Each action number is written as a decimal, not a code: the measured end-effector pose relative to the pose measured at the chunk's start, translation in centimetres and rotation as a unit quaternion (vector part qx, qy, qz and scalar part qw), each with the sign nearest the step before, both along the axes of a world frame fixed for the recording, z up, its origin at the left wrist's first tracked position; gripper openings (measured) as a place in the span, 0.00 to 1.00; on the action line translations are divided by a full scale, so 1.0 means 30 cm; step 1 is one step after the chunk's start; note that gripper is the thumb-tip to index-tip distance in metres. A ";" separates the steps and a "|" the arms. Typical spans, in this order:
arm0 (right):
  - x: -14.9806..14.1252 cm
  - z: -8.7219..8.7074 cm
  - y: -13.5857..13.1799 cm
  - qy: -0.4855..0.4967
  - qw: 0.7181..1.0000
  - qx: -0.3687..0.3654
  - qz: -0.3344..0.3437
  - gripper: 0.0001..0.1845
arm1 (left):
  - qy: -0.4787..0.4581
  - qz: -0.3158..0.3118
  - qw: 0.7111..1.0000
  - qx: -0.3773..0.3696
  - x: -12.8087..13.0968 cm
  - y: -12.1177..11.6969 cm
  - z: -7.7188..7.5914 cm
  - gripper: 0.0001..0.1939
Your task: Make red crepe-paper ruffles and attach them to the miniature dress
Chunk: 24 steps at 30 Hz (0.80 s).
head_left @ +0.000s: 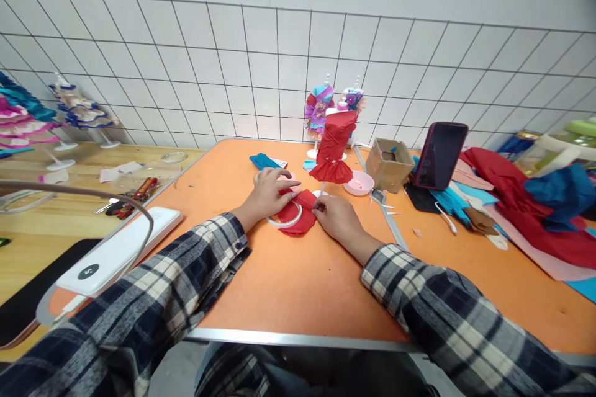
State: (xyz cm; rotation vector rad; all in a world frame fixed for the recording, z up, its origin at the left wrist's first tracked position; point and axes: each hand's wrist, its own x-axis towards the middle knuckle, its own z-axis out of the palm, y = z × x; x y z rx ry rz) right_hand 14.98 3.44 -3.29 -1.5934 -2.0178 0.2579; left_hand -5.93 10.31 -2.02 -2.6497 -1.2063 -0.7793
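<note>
A piece of red crepe paper (303, 225) lies on the orange table in front of me, with a white ring, perhaps a roll of narrow tape (292, 221), resting on it. My left hand (269, 193) reaches over the upper left of the paper, fingers stretched apart and thumb close to the ring. At the paper's right edge, the closed fingers of my right hand (338, 217) pinch it; the fingertips are partly hidden. Just behind stands a small dress form in a red paper dress (336, 142), gathered at the waist.
Behind are a pink bowl (359, 184), a cardboard box (390, 164) and a dressed form (319, 111). A phone (441, 156) stands upright at right beside piled coloured paper (516, 205). Teal paper (264, 162) lies behind my left hand. A white power bank (121, 248) with a cable sits at left.
</note>
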 end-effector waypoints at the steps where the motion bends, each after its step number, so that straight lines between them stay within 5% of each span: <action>1: 0.000 0.000 0.000 -0.002 1.000 -0.001 0.000 0.04 | 0.003 -0.007 1.000 0.003 0.003 -0.005 0.007 0.14; 10: 0.001 0.000 0.005 -0.001 1.000 0.002 0.000 0.03 | 0.138 -0.119 0.983 -0.008 0.030 0.034 0.099 0.09; 16: 0.006 -0.012 0.017 0.012 1.000 0.001 0.003 0.03 | 0.151 -0.123 0.981 -0.027 0.023 0.056 0.090 0.09; 24: 0.020 -0.006 0.003 0.052 0.999 0.007 0.005 0.04 | 0.129 -0.107 0.986 0.010 0.014 -0.008 0.079 0.13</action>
